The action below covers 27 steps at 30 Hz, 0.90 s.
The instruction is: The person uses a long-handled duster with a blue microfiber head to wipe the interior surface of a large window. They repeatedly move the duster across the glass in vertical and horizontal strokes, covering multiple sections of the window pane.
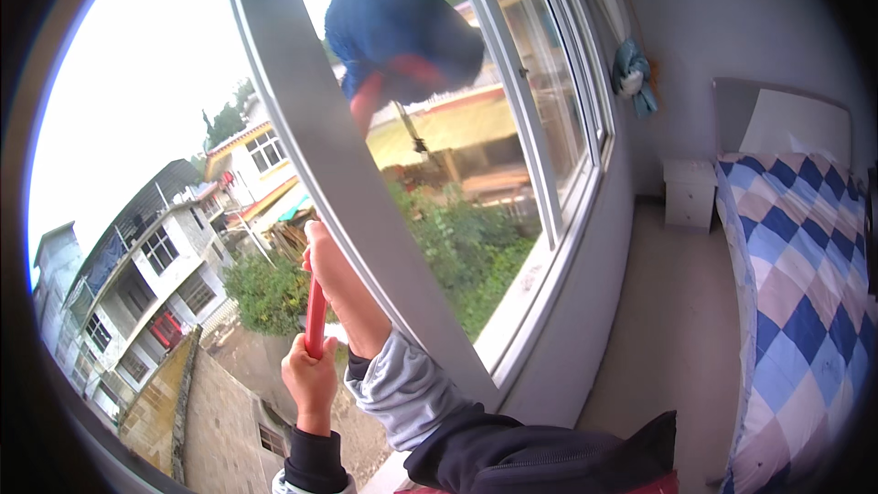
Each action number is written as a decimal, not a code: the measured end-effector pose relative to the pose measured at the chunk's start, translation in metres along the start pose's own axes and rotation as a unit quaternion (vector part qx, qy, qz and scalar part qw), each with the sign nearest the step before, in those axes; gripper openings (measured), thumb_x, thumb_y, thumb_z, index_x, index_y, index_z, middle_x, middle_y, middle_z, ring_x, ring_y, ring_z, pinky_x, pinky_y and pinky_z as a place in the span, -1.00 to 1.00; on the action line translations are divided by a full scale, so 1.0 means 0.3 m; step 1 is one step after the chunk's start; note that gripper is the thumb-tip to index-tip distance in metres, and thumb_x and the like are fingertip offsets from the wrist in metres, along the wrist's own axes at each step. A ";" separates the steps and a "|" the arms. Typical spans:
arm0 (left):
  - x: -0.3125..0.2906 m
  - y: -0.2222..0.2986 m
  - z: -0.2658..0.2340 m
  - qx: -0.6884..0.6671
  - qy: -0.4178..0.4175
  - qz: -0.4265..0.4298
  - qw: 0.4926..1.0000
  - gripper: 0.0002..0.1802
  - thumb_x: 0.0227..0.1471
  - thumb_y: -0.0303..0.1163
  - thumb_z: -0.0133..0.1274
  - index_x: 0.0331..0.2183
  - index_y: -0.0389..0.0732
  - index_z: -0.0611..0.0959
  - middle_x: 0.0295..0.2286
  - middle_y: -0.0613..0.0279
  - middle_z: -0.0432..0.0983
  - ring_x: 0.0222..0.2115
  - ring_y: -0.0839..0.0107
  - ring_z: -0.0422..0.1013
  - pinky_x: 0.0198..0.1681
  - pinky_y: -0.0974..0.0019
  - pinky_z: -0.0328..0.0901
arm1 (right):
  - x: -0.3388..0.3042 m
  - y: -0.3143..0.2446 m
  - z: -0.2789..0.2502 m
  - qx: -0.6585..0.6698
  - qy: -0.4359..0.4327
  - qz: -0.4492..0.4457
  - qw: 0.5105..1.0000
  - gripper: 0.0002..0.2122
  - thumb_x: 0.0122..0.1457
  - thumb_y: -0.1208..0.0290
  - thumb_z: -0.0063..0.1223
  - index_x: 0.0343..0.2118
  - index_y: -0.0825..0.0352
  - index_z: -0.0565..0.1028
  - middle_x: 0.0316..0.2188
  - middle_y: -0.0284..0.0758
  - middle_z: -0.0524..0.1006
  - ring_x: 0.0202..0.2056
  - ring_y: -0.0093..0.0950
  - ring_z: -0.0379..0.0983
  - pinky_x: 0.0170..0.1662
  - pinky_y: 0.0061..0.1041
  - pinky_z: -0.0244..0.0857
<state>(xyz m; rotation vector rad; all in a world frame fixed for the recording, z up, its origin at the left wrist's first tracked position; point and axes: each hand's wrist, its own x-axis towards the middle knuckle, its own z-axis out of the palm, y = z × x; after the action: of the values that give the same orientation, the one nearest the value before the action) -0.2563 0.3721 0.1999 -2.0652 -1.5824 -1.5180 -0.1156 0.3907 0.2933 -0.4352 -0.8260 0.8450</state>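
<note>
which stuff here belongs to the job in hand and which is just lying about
In the job, by the look of it:
- left hand and right hand, both gripping
- red handle
- blue fluffy head, probably on that handle
- window frame

Just around:
- bed with diamond-patterned cover
- white bedside cabinet

The wiper head (393,32) is behind the window pane (448,229), nightstand (689,197) and bed (805,311) to the right.
</note>
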 end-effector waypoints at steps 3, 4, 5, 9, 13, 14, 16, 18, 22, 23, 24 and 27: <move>0.030 0.035 -0.001 -0.151 0.036 -0.007 0.988 -0.80 -0.12 -0.45 0.22 -0.53 -0.29 0.50 -0.73 0.26 0.31 -0.67 0.59 0.20 -0.56 0.38 0.21 | 0.063 -0.061 0.119 0.016 -0.061 -0.013 0.998 -0.85 0.11 0.53 -0.09 -0.25 0.37 0.30 -0.61 -0.33 0.36 -0.72 -0.60 0.31 -0.67 -0.60 0.24; 0.037 0.042 -0.006 -0.196 0.040 -0.012 0.980 -0.81 -0.11 -0.45 0.21 -0.52 -0.29 0.50 -0.73 0.29 0.29 -0.65 0.63 0.18 -0.57 0.41 0.20 | 0.069 -0.070 0.140 0.089 -0.102 -0.002 0.991 -0.86 0.09 0.55 -0.10 -0.26 0.37 0.29 -0.61 -0.35 0.35 -0.73 -0.61 0.30 -0.69 -0.59 0.22; 0.037 0.045 -0.015 -0.184 0.045 -0.017 0.982 -0.81 -0.11 -0.46 0.20 -0.51 -0.30 0.49 -0.73 0.30 0.27 -0.65 0.64 0.16 -0.57 0.43 0.19 | 0.074 -0.075 0.160 0.089 -0.119 -0.005 0.989 -0.86 0.09 0.55 -0.10 -0.27 0.37 0.29 -0.62 -0.35 0.35 -0.73 -0.61 0.30 -0.70 -0.59 0.20; -0.009 0.011 -0.031 -0.157 0.059 0.002 0.986 -0.80 -0.14 -0.46 0.22 -0.51 -0.30 0.50 -0.73 0.22 0.32 -0.68 0.56 0.19 -0.57 0.38 0.20 | 0.048 -0.038 0.169 0.100 -0.116 -0.022 0.988 -0.87 0.07 0.56 -0.09 -0.31 0.38 0.30 -0.67 -0.40 0.32 -0.79 -0.62 0.26 -0.75 -0.61 0.14; -0.146 -0.132 0.000 -0.053 0.073 0.006 0.996 -0.78 -0.18 -0.43 0.23 -0.54 -0.31 0.51 -0.69 -0.03 0.40 -0.67 0.12 0.38 -0.53 0.21 0.27 | -0.077 0.107 0.094 0.087 -0.103 -0.033 0.990 -0.90 0.06 0.58 -0.09 -0.36 0.36 0.28 -0.71 -0.43 0.31 -0.80 -0.62 0.27 -0.76 -0.62 0.14; -0.182 -0.185 0.026 -0.041 0.048 -0.022 0.998 -0.77 -0.19 -0.41 0.24 -0.54 -0.30 0.51 -0.68 -0.05 0.41 -0.65 0.03 0.39 -0.53 0.18 0.27 | -0.119 0.155 0.073 0.069 -0.076 -0.009 0.995 -0.90 0.06 0.58 -0.09 -0.36 0.36 0.28 -0.73 -0.44 0.31 -0.79 -0.62 0.28 -0.75 -0.61 0.15; -0.277 -0.301 0.052 -0.026 0.016 -0.021 0.999 -0.77 -0.20 -0.38 0.24 -0.56 -0.27 0.51 -0.66 -0.08 0.43 -0.60 -0.08 0.40 -0.52 0.14 0.28 | -0.214 0.249 0.004 0.070 -0.061 0.041 0.995 -0.93 0.05 0.59 -0.08 -0.40 0.35 0.30 -0.72 -0.42 0.34 -0.77 -0.61 0.30 -0.72 -0.61 0.17; -0.361 -0.395 0.081 -0.012 -0.005 -0.002 1.000 -0.75 -0.21 -0.36 0.25 -0.57 -0.25 0.50 -0.69 -0.08 0.41 -0.59 -0.10 0.40 -0.52 0.08 0.27 | -0.297 0.329 -0.052 0.028 -0.045 0.076 0.996 -0.94 0.05 0.58 -0.06 -0.43 0.35 0.31 -0.70 -0.40 0.38 -0.75 -0.60 0.33 -0.69 -0.60 0.20; -0.398 -0.473 0.098 -0.024 -0.043 -0.021 0.999 -0.76 -0.24 -0.42 0.24 -0.58 -0.29 0.49 -0.70 -0.03 0.39 -0.64 -0.03 0.38 -0.52 0.18 0.28 | -0.339 0.401 -0.101 0.028 -0.046 0.073 0.996 -0.92 0.05 0.59 -0.05 -0.40 0.36 0.31 -0.68 -0.37 0.40 -0.70 -0.58 0.37 -0.62 -0.58 0.27; -0.397 -0.460 0.096 -0.026 -0.040 -0.026 0.999 -0.76 -0.24 -0.42 0.25 -0.58 -0.29 0.49 -0.70 -0.03 0.40 -0.64 -0.02 0.38 -0.52 0.18 0.29 | -0.328 0.401 -0.097 0.029 -0.055 0.075 0.995 -0.90 0.06 0.58 -0.05 -0.38 0.36 0.30 -0.67 -0.38 0.39 -0.69 -0.58 0.37 -0.62 -0.57 0.27; -0.388 -0.437 0.095 -0.024 -0.023 -0.023 0.999 -0.76 -0.24 -0.42 0.25 -0.58 -0.29 0.49 -0.70 -0.03 0.40 -0.64 -0.01 0.38 -0.52 0.18 0.28 | -0.307 0.392 -0.089 0.028 -0.056 0.068 0.996 -0.88 0.06 0.58 -0.05 -0.35 0.37 0.28 -0.66 -0.38 0.38 -0.69 -0.58 0.37 -0.61 -0.57 0.28; -0.301 -0.326 0.090 -0.023 0.020 -0.013 0.999 -0.76 -0.22 -0.40 0.25 -0.58 -0.28 0.49 -0.69 -0.05 0.41 -0.63 -0.02 0.39 -0.53 0.14 0.27 | -0.219 0.321 -0.045 0.030 -0.065 0.021 0.997 -0.82 0.07 0.56 -0.04 -0.28 0.37 0.24 -0.63 -0.39 0.35 -0.68 -0.58 0.36 -0.60 -0.58 0.28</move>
<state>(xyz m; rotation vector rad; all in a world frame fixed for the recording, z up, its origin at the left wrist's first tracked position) -0.3110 0.3730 0.0755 -2.0317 -1.5794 -1.6105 -0.1770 0.3966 0.1935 -0.3485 -0.9117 0.9418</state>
